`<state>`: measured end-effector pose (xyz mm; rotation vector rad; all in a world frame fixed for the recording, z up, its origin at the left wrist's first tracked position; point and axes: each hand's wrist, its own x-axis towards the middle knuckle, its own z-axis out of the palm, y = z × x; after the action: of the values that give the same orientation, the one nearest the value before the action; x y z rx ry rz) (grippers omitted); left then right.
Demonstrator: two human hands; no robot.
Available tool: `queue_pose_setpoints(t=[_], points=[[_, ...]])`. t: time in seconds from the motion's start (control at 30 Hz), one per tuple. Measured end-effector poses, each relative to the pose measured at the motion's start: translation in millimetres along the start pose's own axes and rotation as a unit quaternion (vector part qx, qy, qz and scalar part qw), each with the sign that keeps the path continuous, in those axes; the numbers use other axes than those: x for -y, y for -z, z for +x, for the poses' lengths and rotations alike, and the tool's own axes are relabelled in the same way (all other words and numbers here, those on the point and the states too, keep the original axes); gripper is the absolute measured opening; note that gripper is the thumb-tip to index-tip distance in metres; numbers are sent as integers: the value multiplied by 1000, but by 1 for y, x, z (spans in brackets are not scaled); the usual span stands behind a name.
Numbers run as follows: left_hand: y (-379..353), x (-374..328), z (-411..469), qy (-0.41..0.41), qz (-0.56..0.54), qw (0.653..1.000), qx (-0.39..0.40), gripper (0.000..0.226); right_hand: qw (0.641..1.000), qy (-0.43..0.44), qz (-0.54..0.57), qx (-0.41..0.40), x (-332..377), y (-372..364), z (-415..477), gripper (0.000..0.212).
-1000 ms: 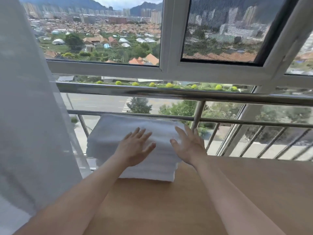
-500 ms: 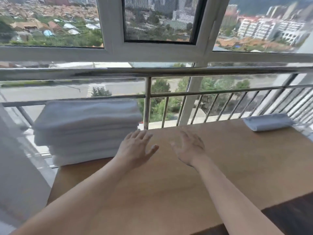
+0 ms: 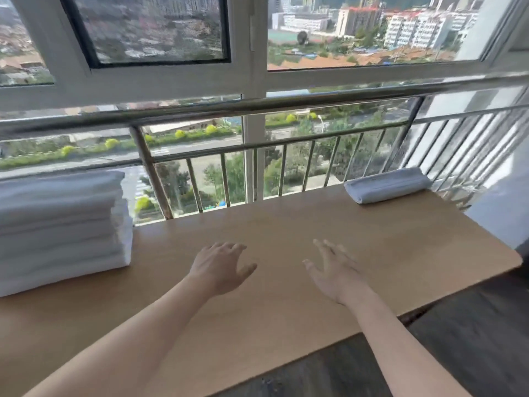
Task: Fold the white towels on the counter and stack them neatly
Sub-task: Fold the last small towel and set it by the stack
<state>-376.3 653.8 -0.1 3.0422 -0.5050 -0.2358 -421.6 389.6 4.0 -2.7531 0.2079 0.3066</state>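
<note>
Both hands have come off the tall stack of folded white towels (image 3: 60, 230) since a second ago. My view has swung right, so the stack now sits at nine o'clock, at the left end of the light wooden table (image 3: 286, 222).

On the head camera I see the left hand (image 3: 220, 267) palm down over the wood near the middle, fingers spread and loose, holding nothing. The right hand (image 3: 335, 272) is near it toward three o'clock, also spread wide and empty. I cannot tell whether either one touches the wood.

A single folded white towel (image 3: 386, 185) lies at two o'clock on the table's far edge, well apart from the stack and close by the steel railing (image 3: 257, 108).
</note>
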Motion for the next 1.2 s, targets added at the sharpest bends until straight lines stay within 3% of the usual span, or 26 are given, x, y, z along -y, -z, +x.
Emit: queue_pose_setpoints(t=[0.3, 0.83, 1.0, 1.2], points=[[-12, -108, 82, 12, -17, 1000, 14, 59, 1000, -16, -10, 18, -125, 63, 65, 61], [-33, -301, 324, -36, -103, 994, 30, 54, 996, -70, -50, 36, -315, 155, 225, 59], [-36, -342, 380, -1, -123, 992, 40, 55, 995, -83, 37, 49, -360, 169, 283, 57], [-54, -387, 443, 91, -137, 984, 64, 57, 993, -56, 41, 98, -423, 167, 369, 59]])
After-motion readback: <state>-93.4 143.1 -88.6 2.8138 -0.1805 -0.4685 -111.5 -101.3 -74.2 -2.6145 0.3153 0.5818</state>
